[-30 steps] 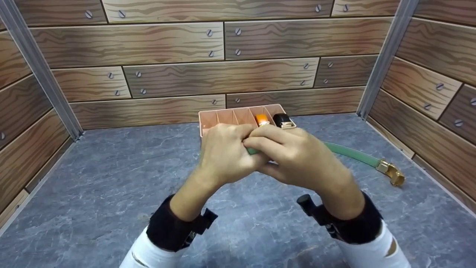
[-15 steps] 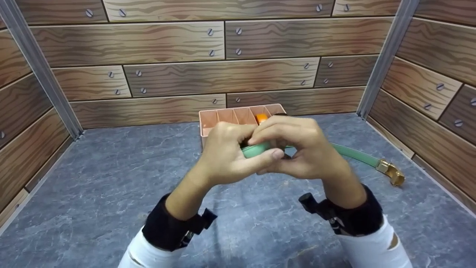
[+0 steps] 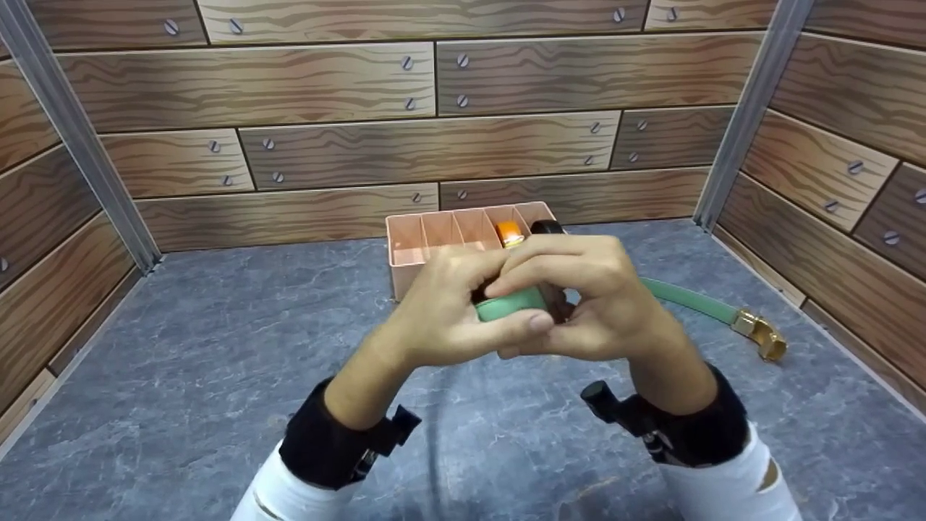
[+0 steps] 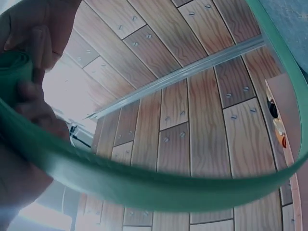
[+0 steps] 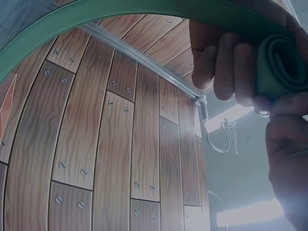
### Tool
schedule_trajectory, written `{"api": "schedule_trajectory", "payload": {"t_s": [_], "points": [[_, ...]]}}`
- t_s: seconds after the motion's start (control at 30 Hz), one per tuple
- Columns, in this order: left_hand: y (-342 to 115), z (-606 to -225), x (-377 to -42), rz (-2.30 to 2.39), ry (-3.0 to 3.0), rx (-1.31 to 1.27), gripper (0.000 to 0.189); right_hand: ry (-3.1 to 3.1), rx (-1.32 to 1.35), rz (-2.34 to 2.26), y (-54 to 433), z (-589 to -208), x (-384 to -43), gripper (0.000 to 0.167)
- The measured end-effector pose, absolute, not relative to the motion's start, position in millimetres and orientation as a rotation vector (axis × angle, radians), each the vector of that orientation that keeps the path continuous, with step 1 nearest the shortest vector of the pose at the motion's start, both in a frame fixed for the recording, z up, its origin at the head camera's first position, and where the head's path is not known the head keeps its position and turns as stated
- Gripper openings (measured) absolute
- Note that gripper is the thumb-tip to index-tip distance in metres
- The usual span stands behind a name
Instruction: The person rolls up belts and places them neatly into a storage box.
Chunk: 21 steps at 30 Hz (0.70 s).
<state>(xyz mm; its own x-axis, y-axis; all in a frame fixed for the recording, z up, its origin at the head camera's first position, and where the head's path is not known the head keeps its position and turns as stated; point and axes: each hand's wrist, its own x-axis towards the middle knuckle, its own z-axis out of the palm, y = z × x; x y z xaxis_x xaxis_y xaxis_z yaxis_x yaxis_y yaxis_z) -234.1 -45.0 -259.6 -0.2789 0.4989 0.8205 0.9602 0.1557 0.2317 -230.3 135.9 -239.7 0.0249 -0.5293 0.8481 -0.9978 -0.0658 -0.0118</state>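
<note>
A green belt is partly wound into a coil between the two hands in the head view. My left hand holds the coil from the left, its thumb along the near side. From the right, my right hand grips it with fingers curled over the top. The right wrist view shows the coil's spiral end between the fingers. Its loose strap sweeps in a wide curve through the left wrist view. On the table at right lies the belt's gold buckle.
Behind the hands stands a pink divided box. A rolled orange belt and a rolled black belt sit in its right-hand compartments. Wood-patterned walls enclose the grey marbled table.
The fingers have shifted around the coil, and the right hand has opened out from the left one. More of the green coil shows now. The buckle has stayed in place.
</note>
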Motion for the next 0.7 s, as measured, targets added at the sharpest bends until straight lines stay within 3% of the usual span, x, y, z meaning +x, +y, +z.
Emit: {"api": "schedule_trajectory", "payload": {"t_s": [0.13,0.4,0.53,0.7], "points": [[-47,-258,-233,-1.052,-1.895,-1.370,0.033,-1.576,1.672,0.950,136,-239,-230,0.033],[-46,-258,-232,-0.786,-2.139,-0.879,0.033,-1.773,1.450,0.359,136,-239,-220,0.028],[-46,-260,-234,-0.836,-2.124,-0.944,0.034,-1.768,1.444,0.349,136,-240,-220,0.026],[-47,-258,-234,-1.073,-1.988,-1.271,0.025,-1.668,1.600,0.784,138,-239,-227,0.027]]}}
